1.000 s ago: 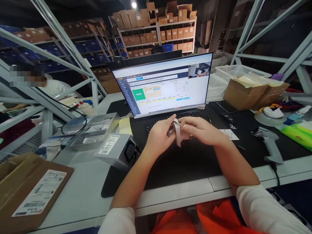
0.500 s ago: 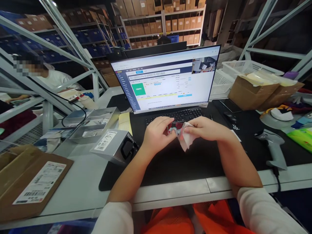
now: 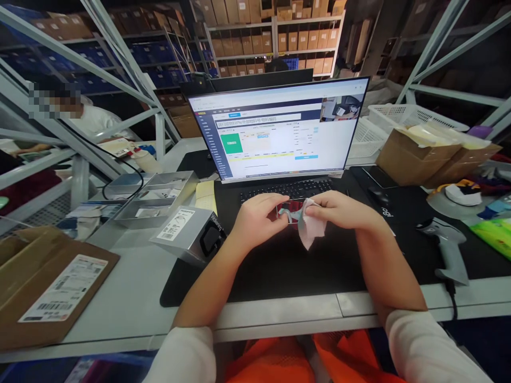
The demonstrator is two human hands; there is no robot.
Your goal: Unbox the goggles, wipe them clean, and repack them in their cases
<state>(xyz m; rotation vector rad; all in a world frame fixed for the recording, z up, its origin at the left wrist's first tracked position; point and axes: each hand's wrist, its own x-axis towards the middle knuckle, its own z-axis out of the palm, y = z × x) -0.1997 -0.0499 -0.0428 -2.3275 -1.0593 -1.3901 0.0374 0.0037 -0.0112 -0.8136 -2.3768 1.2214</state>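
Over the black desk mat (image 3: 303, 266), in front of the keyboard (image 3: 287, 189), both my hands meet. My left hand (image 3: 257, 218) is closed on a small pair of glasses (image 3: 288, 214) with red-tinted lenses and a pale frame. My right hand (image 3: 339, 210) pinches a light pink cleaning cloth (image 3: 311, 229) against the glasses; the cloth hangs down below my fingers. A silver glasses box (image 3: 191, 234) with a white label lies to the left of my left forearm.
A monitor (image 3: 279, 133) stands behind the keyboard. An open metal tray (image 3: 155, 199) and a flat cardboard parcel (image 3: 43, 287) lie at left. A barcode scanner (image 3: 449, 247), cardboard boxes (image 3: 415, 157) and white baskets (image 3: 399, 117) are at right. Another person sits at far left behind the racking.
The cloth, first folded between my hands, now hangs open from my right fingers against the glasses. The camera view has tilted down slightly; both hands stay over the mat.
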